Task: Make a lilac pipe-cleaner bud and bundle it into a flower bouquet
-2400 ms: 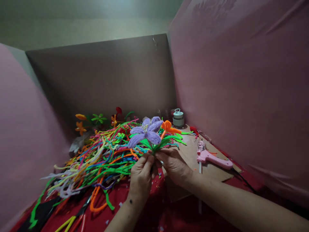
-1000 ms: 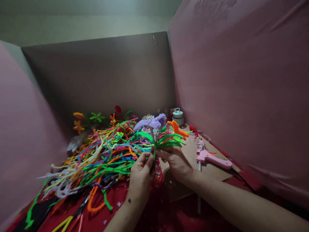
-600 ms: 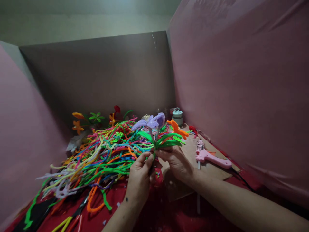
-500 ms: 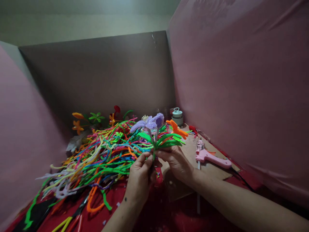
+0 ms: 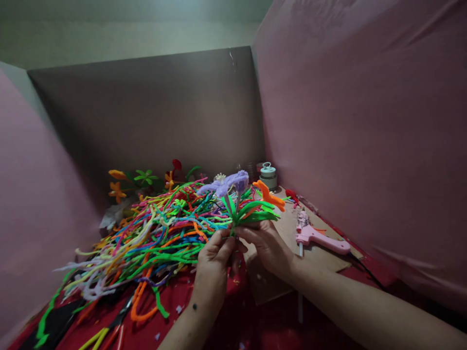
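Between my hands stands a pipe cleaner flower bunch [image 5: 233, 187], with purple blooms on top, an orange flower at its right side and green leaves fanning out below. My left hand [image 5: 217, 255] pinches the green stem low down, thumb against fingers. From the other side my right hand [image 5: 264, 240] grips the same bunch just under the leaves, its fingers closed. The lowest end of the stem is hidden by my fingers. Behind and left of my hands lies a big heap of loose pipe cleaners [image 5: 160, 228] in many colours.
A pink glue gun [image 5: 323, 240] rests on a cardboard sheet [image 5: 330, 265] at the right. Scissors [image 5: 109, 330] lie front left on the red cloth [image 5: 175, 291]. Finished flowers [image 5: 146, 176] and a pale green jar [image 5: 268, 176] stand at the back. Pink sheets rise on both sides.
The purple blooms have turned slightly, and the left green leaf now stands more upright close to the stem. Both hands have kept their hold and shifted only a little.
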Demonstrator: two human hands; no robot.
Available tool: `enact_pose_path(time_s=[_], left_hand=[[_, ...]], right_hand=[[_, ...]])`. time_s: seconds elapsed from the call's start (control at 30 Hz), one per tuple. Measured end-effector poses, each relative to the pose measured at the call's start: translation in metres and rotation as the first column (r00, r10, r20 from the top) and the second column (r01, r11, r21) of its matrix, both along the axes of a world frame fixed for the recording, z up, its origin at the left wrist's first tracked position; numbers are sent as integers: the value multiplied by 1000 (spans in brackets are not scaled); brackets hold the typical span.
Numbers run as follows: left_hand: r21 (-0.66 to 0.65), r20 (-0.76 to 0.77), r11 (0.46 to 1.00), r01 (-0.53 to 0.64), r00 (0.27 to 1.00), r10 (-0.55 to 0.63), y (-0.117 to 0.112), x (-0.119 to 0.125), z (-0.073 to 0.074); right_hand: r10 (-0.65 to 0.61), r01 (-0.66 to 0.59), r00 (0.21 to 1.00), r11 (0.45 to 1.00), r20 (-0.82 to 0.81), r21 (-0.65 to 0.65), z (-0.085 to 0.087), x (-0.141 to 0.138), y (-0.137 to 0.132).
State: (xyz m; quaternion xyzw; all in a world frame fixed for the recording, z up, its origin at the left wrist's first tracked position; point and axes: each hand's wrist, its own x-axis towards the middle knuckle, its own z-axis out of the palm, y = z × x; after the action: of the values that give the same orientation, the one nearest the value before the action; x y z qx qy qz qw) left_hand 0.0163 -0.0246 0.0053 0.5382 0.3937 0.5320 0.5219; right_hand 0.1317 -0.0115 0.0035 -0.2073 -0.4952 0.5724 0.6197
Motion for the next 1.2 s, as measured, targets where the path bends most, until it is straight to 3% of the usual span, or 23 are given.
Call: enact_pose_path(time_s=[0.37,0.57,0.73,1.03,1.2], left_hand=[[-46,211,998,31,977,-21,3,4,-6],[-84,80,995,-60,995,67,5,1,-3],[-19,-34,998,-68,997,67,2,2,2],[-78,108,996,-38,993,46,11,-3,-8],[-112,38,993,-27,999,31,8,-5,-1]], right_hand=[[29,-47,991,989,-129,-140,-1,-3,-2],[-101,101,988,995,-116,-11,4,0,-2],[-76,74,994,997,-84,-25,1,1,-1],[-77,75,997,992,-19,-98,1,-1,-3],[-162,160,985,986,-65,-37,0,0,-2]])
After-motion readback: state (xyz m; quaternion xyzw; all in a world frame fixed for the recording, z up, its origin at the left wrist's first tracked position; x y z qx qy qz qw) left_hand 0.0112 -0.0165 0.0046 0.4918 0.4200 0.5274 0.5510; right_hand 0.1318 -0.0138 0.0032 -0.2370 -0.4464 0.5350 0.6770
